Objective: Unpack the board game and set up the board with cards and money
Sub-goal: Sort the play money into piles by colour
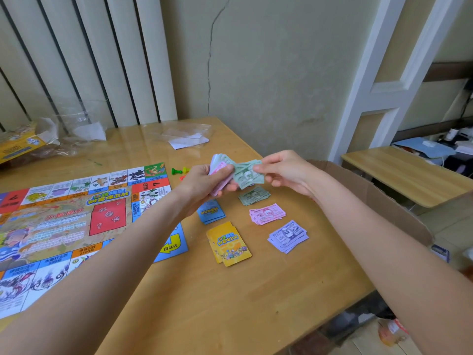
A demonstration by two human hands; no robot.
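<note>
Green notes (247, 175), yellow cards (228, 244)

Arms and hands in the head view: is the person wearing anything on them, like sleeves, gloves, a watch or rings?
Nothing shows. Both forearms are bare as far as the picture's lower edge, with no sleeve or cuff in sight. The left hand and right hand wear no gloves, and no watch, bracelet or ring is visible on the wrists or the fingers that show. Some fingers are hidden.
</note>
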